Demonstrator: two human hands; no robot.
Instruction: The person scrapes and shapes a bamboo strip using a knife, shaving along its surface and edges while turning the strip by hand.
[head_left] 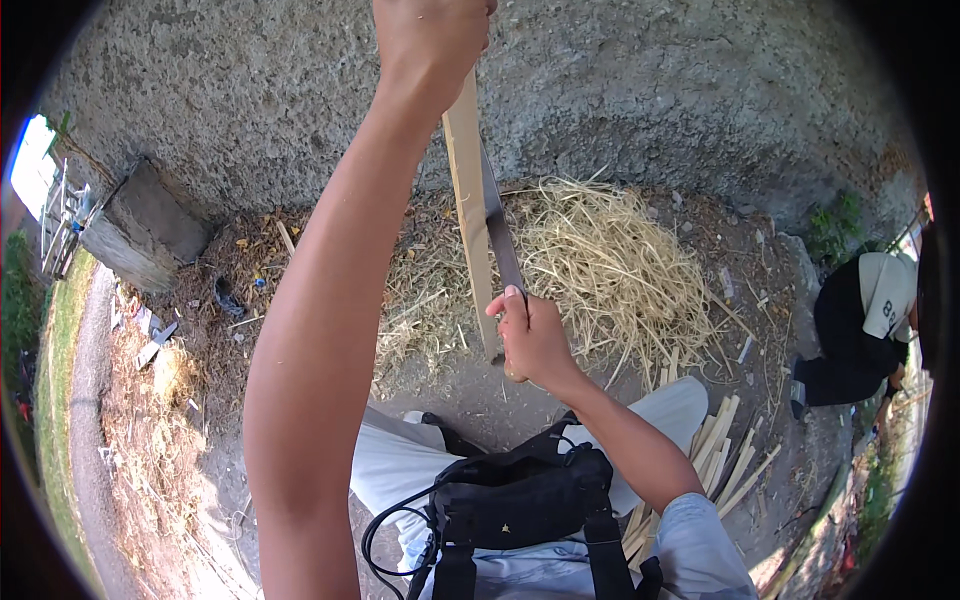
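My left hand point(435, 25) is raised at the top edge, closed round the upper part of a long pale wooden slat point(466, 190). The slat slants down in front of me, its lower end close to the ground between my legs. My right hand point(537, 340) is closed on the handle end of a machete point(506, 255), with the index finger and thumb near the base of the dark blade. That blade points up and away along the slat's right side; whether its edge touches the wood I cannot tell. The fingertips of my left hand are cut off by the frame.
A heap of thin shavings point(630, 265) lies at the foot of the rough wall point(640, 90). Several cut slats point(715, 465) lie beside my right leg. A grey block point(150, 225) stands at left. Another person point(860, 310) crouches at far right. A black pouch point(525, 500) hangs at my front.
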